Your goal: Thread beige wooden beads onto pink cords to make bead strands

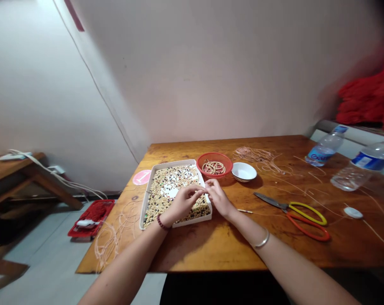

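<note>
The left hand (182, 203) and right hand (219, 197) meet above the far right corner of a white tray (192, 223) packed with mixed beads (166, 207), mostly pale with some dark ones and a white patch. The fingers (200, 190) of both hands are drawn narrow and almost meet just over the tray's rim, but whether they pinch a bead or a thin cord is too small to make out; the fingertips hide that spot. The tray sits on a wooden surface (211, 254), with a red bowl (211, 154) of coiled cord rings just beyond it and a white bowl (244, 171) to its right. Just right of the right hand lies a short beaded cord (244, 211), and further right are scissors (269, 200) with yellow and red handles. Loose pale cord (255, 154) spreads across the far side, and two plastic bottles (325, 146) stand far right, the nearer one (366, 163) cut off by the frame edge
</note>
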Demonstrator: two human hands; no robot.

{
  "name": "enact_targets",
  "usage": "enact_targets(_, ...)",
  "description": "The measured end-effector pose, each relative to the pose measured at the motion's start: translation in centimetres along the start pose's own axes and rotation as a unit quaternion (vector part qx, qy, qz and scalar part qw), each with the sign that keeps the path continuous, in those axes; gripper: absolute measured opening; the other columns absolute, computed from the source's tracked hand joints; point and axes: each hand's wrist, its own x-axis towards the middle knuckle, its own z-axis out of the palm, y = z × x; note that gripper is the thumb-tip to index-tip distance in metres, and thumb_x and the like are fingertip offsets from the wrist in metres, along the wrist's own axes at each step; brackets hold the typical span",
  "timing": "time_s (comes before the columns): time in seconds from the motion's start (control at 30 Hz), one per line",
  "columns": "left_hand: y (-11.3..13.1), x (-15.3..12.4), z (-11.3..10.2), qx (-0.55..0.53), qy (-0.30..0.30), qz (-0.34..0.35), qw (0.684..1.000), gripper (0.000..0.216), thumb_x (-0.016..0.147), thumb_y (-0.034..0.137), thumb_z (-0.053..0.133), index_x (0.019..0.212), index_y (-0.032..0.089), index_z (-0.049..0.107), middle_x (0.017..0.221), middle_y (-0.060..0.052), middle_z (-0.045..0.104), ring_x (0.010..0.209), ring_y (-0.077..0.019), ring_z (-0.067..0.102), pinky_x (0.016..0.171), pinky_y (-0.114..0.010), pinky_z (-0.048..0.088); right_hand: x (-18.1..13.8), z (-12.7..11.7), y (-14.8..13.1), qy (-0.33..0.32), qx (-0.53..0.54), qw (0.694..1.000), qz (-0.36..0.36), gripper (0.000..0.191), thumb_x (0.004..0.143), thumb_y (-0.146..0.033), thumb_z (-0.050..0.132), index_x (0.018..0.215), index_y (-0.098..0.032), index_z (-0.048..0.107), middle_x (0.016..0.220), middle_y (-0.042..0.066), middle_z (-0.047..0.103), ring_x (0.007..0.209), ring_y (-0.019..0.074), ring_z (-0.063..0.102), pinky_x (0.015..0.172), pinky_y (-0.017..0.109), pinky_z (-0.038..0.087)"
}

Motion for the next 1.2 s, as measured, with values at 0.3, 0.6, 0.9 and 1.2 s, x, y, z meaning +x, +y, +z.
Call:
enact_targets(0.3,-1.6,0.4,-0.3,0.032,0.078,-0.005,0.996,0.029,0.090,0.040,0.050,0.099,0.019,0.069,0.096,-0.007,0.069,0.089,-0.0187,0.063,0.079,-0.030,0.050,0.7,-0.3,0.0,-0.079,0.023,0.996,0.022,0.037,0.080,-0.054,0.052,0.069,-0.019,0.050,0.056,-0.004,0.037,0.050,0.0095,0.031,0.046,0.023,0.023)
enact_targets(0.6,-1.3,0.6,-0.7,0.142,0.056,0.038,0.988,0.022,0.090,0.035,0.050,0.099,0.022,0.066,0.085,-0.005,0.063,0.077,-0.0160,0.058,0.071,-0.028,0.047,1.2,-0.9,-0.8,-0.044,0.240,0.957,0.157,0.026,0.070,-0.041,0.066,0.077,-0.017,0.056,0.059,-0.008,0.039,0.040,0.0019,0.017,0.040,0.021,0.005)
enact_targets(0.9,-1.6,0.0,1.5,0.218,0.078,0.069,0.970,0.013,0.087,0.023,0.054,0.087,0.020,0.041,0.075,0.002,0.054,0.061,-0.0109,0.050,0.056,-0.022,0.038,0.8,-0.1,-0.8,-0.019,0.194,0.970,0.146,0.030,0.071,-0.044,0.064,0.082,-0.016,0.066,0.050,-0.009,0.024,0.045,0.0048,0.016,0.042,0.021,0.007)
enact_targets(1.2,-1.6,-0.2,1.7,0.301,0.114,0.116,0.940,0.013,0.091,0.025,0.048,0.085,0.020,0.038,0.075,0.000,0.053,0.063,-0.0132,0.051,0.058,-0.024,0.039,-0.1,0.6,-1.6,-0.009,0.211,0.966,0.149,0.030,0.072,-0.043,0.065,0.087,-0.018,0.070,0.052,-0.006,0.037,0.045,0.0053,0.018,0.043,0.022,0.008)
